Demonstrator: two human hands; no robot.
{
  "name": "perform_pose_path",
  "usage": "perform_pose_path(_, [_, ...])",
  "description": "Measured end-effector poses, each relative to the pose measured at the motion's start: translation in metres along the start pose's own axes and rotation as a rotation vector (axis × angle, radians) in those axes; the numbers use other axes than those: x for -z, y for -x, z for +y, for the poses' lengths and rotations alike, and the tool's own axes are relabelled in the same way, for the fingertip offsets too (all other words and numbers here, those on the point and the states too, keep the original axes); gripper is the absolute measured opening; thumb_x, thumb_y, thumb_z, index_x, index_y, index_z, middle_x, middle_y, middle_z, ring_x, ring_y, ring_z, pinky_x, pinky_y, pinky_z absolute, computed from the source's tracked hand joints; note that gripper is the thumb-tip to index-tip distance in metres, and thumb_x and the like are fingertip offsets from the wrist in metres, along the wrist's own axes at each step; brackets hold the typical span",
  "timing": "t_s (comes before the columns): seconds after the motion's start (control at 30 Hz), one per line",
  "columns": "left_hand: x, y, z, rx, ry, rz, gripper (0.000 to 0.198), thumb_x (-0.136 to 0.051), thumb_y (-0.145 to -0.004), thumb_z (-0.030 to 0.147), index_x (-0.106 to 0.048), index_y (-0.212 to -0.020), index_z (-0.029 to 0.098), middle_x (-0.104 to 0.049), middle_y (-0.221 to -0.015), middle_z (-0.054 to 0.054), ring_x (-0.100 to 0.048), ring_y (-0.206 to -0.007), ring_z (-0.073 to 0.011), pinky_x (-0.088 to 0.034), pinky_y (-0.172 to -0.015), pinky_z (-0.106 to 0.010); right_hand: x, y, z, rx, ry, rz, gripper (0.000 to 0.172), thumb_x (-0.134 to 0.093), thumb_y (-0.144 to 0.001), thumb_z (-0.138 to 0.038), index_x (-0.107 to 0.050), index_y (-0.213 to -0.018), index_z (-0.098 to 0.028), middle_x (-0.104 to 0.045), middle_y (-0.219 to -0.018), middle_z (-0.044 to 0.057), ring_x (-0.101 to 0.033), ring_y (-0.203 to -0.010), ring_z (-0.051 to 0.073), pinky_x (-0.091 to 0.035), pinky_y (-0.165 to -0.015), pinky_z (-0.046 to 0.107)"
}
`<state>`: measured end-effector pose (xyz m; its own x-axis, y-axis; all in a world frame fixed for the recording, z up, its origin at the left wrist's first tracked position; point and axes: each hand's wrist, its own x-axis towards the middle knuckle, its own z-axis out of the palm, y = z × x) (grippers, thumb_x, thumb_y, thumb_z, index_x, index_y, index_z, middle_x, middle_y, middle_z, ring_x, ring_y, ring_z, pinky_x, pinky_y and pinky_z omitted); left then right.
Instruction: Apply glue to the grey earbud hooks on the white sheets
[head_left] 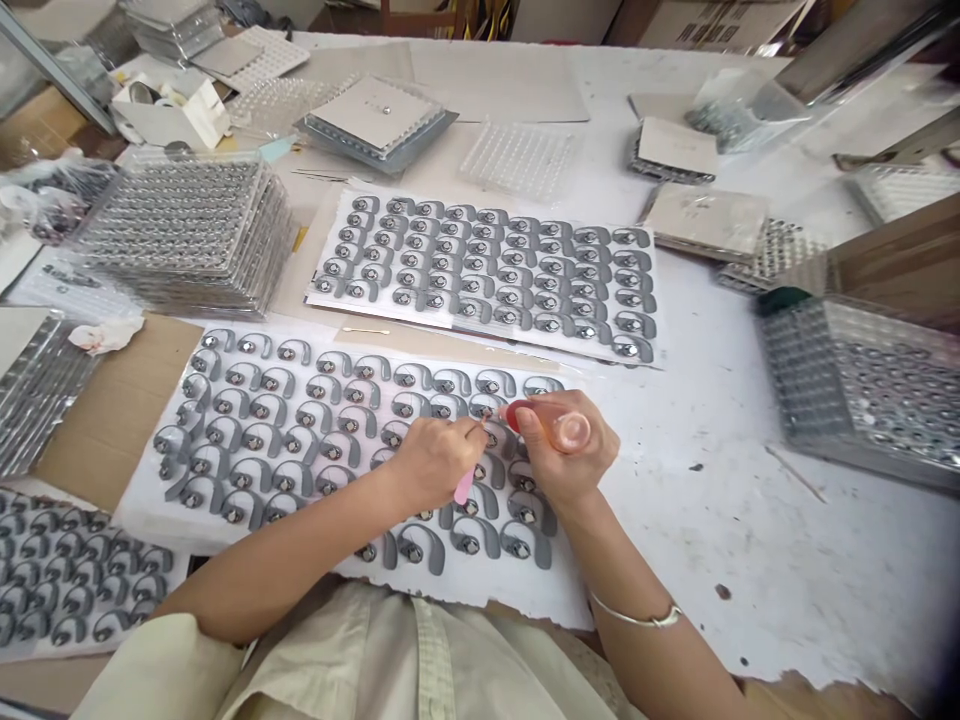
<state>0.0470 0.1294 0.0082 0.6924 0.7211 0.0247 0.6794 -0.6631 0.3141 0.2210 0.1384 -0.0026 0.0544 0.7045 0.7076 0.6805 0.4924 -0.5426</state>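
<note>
My left hand (435,460) is closed in a pinch round a thin pink tool (464,486), its tip down among the grey hook-shaped earpiece parts (300,420) laid in rows on a white sheet (570,600). My right hand (571,455) grips a small clear bottle with a red tip (559,425), the tip pointing left toward the part under my left fingers. Both hands hover over the right end of that sheet, nearly touching each other.
A second white sheet of the same parts (487,275) lies behind. A third sheet (60,585) sits at the lower left. Stacks of clear blister trays stand at the left (187,225) and right (862,385). Boxes and more trays crowd the back (379,120).
</note>
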Motion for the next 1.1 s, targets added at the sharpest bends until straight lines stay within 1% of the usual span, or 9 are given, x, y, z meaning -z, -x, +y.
perform_pose_path(0.1, [-0.001,0.001,-0.001,0.007,0.000,0.032,0.027,-0.053,-0.073,0.007,-0.059,-0.099,0.012,-0.068,-0.093,-0.007,-0.068,-0.073,-0.0196,-0.050,-0.051,-0.028,0.000,0.001,0.001,-0.014,0.001,-0.002,0.011,-0.067,-0.082,-0.025,-0.060,-0.076,-0.019,-0.064,-0.070,0.001,-0.060,-0.060,0.015,-0.048,-0.054,0.028])
perform_pose_path(0.2, [-0.006,0.001,-0.002,0.012,-0.001,0.096,0.023,-0.052,-0.075,0.007,-0.060,-0.096,0.013,-0.069,-0.088,-0.006,-0.068,-0.070,-0.0185,-0.047,-0.048,-0.026,0.001,0.003,0.002,-0.016,-0.003,-0.004,0.010,-0.068,-0.081,-0.023,-0.060,-0.076,-0.019,-0.064,-0.070,0.000,-0.060,-0.061,0.015,-0.048,-0.056,0.028])
perform_pose_path(0.3, [-0.009,0.002,-0.004,0.021,0.009,0.162,0.019,-0.050,-0.080,0.008,-0.061,-0.093,0.014,-0.069,-0.084,-0.004,-0.068,-0.068,-0.0173,-0.045,-0.047,-0.025,0.003,0.006,0.002,-0.034,-0.029,0.025,0.011,-0.070,-0.079,-0.024,-0.060,-0.079,-0.019,-0.063,-0.072,0.001,-0.060,-0.062,0.014,-0.049,-0.058,0.028])
perform_pose_path(0.37, [-0.010,0.002,-0.005,0.023,0.018,0.183,0.017,-0.049,-0.082,0.009,-0.062,-0.092,0.015,-0.069,-0.083,-0.004,-0.068,-0.068,-0.0167,-0.045,-0.048,-0.024,0.004,0.007,0.003,-0.047,-0.041,0.044,0.011,-0.069,-0.079,-0.025,-0.061,-0.080,-0.019,-0.064,-0.073,0.001,-0.060,-0.063,0.015,-0.049,-0.058,0.028])
perform_pose_path(0.47, [-0.010,0.002,-0.004,0.022,0.023,0.194,0.017,-0.049,-0.083,0.009,-0.062,-0.091,0.015,-0.069,-0.084,-0.005,-0.068,-0.068,-0.0164,-0.047,-0.050,-0.024,0.005,0.008,0.003,-0.046,-0.047,0.043,0.009,-0.069,-0.079,-0.025,-0.061,-0.078,-0.019,-0.064,-0.072,0.001,-0.061,-0.063,0.015,-0.050,-0.059,0.029])
perform_pose_path(0.63, [-0.011,0.003,-0.005,0.015,0.032,0.209,0.018,-0.048,-0.081,0.008,-0.062,-0.091,0.014,-0.069,-0.086,-0.005,-0.068,-0.069,-0.0166,-0.051,-0.054,-0.025,0.004,0.007,0.002,-0.051,-0.045,0.044,0.009,-0.069,-0.079,-0.024,-0.061,-0.080,-0.020,-0.065,-0.073,0.001,-0.062,-0.063,0.016,-0.050,-0.058,0.029])
perform_pose_path(0.77, [-0.013,0.004,-0.006,0.016,0.041,0.219,0.017,-0.048,-0.082,0.009,-0.062,-0.091,0.014,-0.069,-0.085,-0.006,-0.068,-0.071,-0.0172,-0.053,-0.057,-0.026,0.003,0.006,0.002,-0.033,-0.040,0.039,0.009,-0.069,-0.079,-0.023,-0.061,-0.078,-0.020,-0.064,-0.072,0.000,-0.061,-0.063,0.015,-0.049,-0.058,0.028])
perform_pose_path(0.93, [-0.013,0.003,-0.006,0.016,0.044,0.207,0.019,-0.045,-0.084,0.010,-0.063,-0.090,0.014,-0.068,-0.085,-0.008,-0.068,-0.073,-0.0176,-0.055,-0.058,-0.026,0.003,0.006,0.003,-0.038,0.002,0.025,0.011,-0.068,-0.080,-0.026,-0.061,-0.075,-0.021,-0.064,-0.071,0.000,-0.061,-0.063,0.015,-0.049,-0.057,0.028])
perform_pose_path(1.1, [-0.013,0.003,-0.006,0.011,0.053,0.222,0.019,-0.046,-0.084,0.011,-0.063,-0.091,0.014,-0.068,-0.086,-0.008,-0.067,-0.073,-0.0175,-0.055,-0.059,-0.027,0.001,0.007,0.002,-0.049,-0.002,0.025,0.012,-0.067,-0.081,-0.028,-0.060,-0.075,-0.021,-0.064,-0.071,0.001,-0.061,-0.063,0.016,-0.050,-0.057,0.030])
